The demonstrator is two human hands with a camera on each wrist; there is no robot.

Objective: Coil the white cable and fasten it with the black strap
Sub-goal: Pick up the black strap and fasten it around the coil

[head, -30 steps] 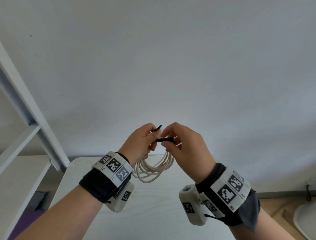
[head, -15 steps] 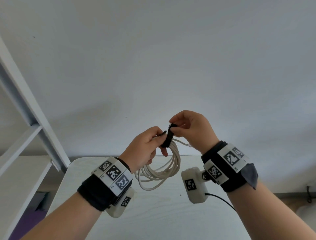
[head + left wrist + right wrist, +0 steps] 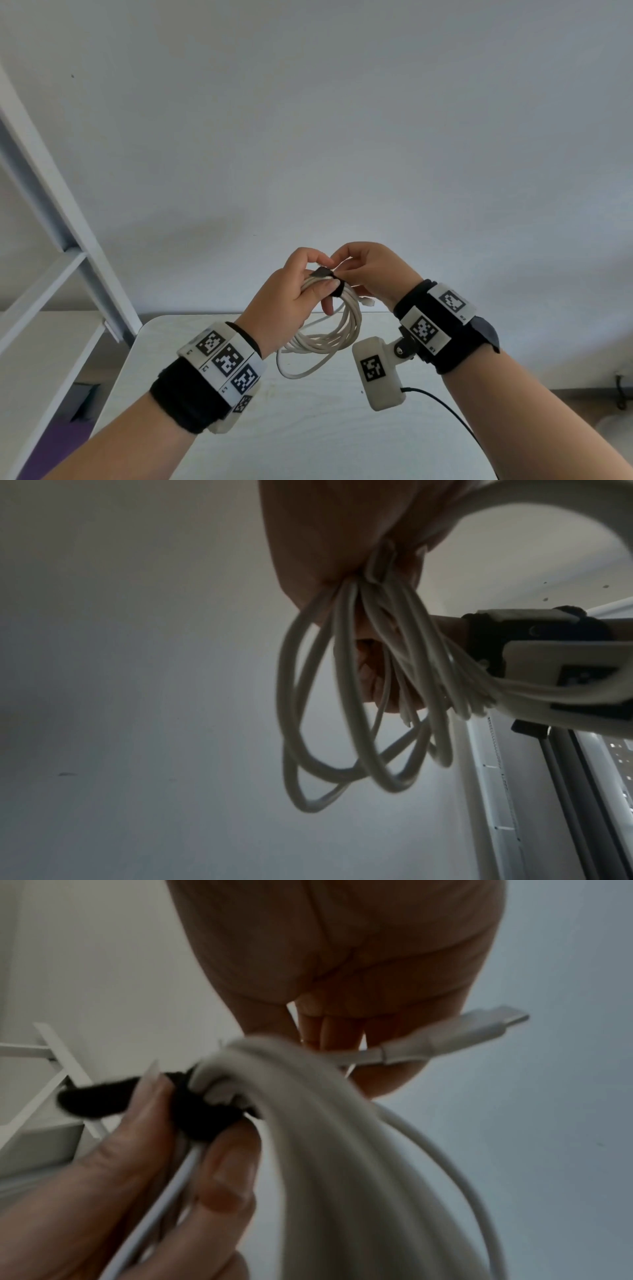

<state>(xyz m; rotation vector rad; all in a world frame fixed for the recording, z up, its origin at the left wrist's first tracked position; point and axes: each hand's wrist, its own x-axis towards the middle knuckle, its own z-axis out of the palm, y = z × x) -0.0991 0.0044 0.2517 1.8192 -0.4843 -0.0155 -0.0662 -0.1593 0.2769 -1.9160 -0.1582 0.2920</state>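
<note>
The white cable hangs in several loops above the table. My left hand grips the top of the bundle, thumb laid across the black strap that wraps it. My right hand meets it from the right, fingers curled and pinching the strap's end. In the right wrist view the strap sits between the left hand's fingers beside the cable, and a white plug sticks out to the right. The left wrist view shows the loops dangling below my fist.
A white table lies below the hands, against a plain wall. A white shelf frame slants up on the left. A thin black cord trails from the right wrist camera over the table.
My right hand has come down from above the coil and drawn the strap over the bundle. The left thumb now lies on the strap.
</note>
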